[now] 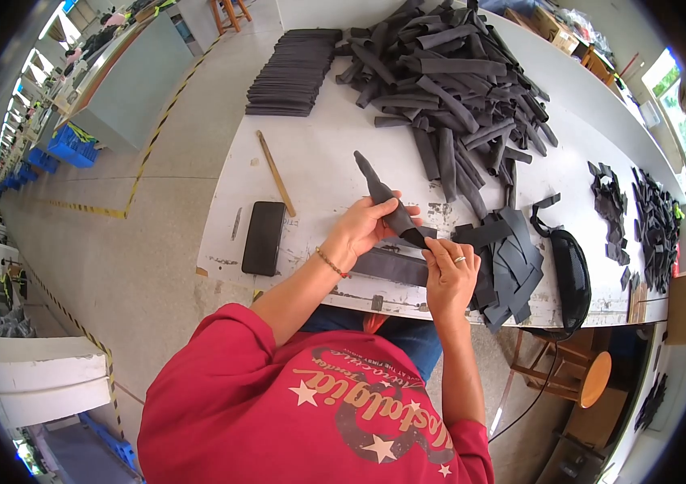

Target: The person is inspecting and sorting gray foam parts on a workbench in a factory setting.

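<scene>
My left hand [365, 227] is closed around a dark grey fabric tube [378, 190], whose narrow twisted end points up and away from me. At the tube's near, blacker end, my right hand [452, 270] pinches the edge between thumb and fingers. The fingertips hide what, if anything, is inside that end. Under my hands, a flat dark grey strip [391, 266] lies along the table's near edge. Beside my right hand is a loose pile of flat dark strips [512, 266].
A big heap of dark fabric tubes [456, 81] covers the white table's [310, 153] back, beside a neat stack [293, 73]. A black phone [264, 238] and wooden stick [277, 172] lie left. Right are a glossy black rounded object [572, 278], dark scraps [610, 211] and a stool [594, 379].
</scene>
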The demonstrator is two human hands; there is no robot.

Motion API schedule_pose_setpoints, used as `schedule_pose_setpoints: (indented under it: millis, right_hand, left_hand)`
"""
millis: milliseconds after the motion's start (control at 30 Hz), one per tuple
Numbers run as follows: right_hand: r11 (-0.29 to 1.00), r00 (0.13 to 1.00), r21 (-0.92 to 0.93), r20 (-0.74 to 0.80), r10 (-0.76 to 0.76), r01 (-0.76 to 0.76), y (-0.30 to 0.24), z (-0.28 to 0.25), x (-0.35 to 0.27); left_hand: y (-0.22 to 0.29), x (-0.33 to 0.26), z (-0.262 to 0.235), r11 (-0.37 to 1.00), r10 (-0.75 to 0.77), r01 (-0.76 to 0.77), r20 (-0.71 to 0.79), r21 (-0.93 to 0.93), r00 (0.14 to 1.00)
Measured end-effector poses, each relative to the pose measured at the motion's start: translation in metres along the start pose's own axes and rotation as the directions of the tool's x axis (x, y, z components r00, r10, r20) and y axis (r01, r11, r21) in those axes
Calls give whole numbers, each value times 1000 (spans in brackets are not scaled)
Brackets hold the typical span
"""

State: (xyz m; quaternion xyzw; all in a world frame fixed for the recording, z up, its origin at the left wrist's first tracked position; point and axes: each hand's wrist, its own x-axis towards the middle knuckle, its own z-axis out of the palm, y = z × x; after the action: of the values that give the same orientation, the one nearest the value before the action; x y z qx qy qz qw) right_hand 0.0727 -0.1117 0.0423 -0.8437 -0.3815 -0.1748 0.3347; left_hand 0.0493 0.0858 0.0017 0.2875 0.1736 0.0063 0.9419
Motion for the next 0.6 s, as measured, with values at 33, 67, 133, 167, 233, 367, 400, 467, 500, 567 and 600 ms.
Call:
schedule_pose_setpoints:
  millis: [33,67,133,167,233,367,400,467,500,567,600]
  right_hand:
    - [999,999,-44,-15,-31,30,0,0,1]
    - [994,998,-88,-29,-63,60,-1,0,2]
    - [993,996,-99,-44,-72,67,-3,1,3]
    - [991,995,-110,-59,-79,72,-5,1,4]
    - [991,994,-107,-65,-89,82,-5,3,4]
    - [996,995,-75,-87,-47,40,-12,7,5]
    - [999,997,0,-60,-41,41,-14,7,4]
    - [996,994,79,-100,-33,42,-21,12,5]
    - [987,991,157,-136,-19,41,-24,14,6]
    - [981,993,189,-115,-22,44,-28,14,2]
    - [987,997,161,-82,-11,24,-23,17,-7]
  left_hand:
    - [1,-2,2,1000,11,-11,1,-7,1000]
    - [1,-5,4,1000,22,-22,3,-13,1000]
    - [2,-11,12,999,47,-47,5,-16,999]
    - [1,-15,17,997,69,-68,6,-19,998]
    - [-4,-19,24,995,101,-100,33,-18,994]
    - [-3,-33,38,968,252,-252,69,-5,965]
    - [-4,-35,40,966,258,-259,69,-5,964]
    - [-9,-36,46,950,311,-313,156,-6,938]
    - [-11,-34,46,948,315,-318,157,-7,936]
    - [-11,-28,42,957,286,-288,203,-21,936]
    - [-12,-27,40,942,328,-335,193,3,925]
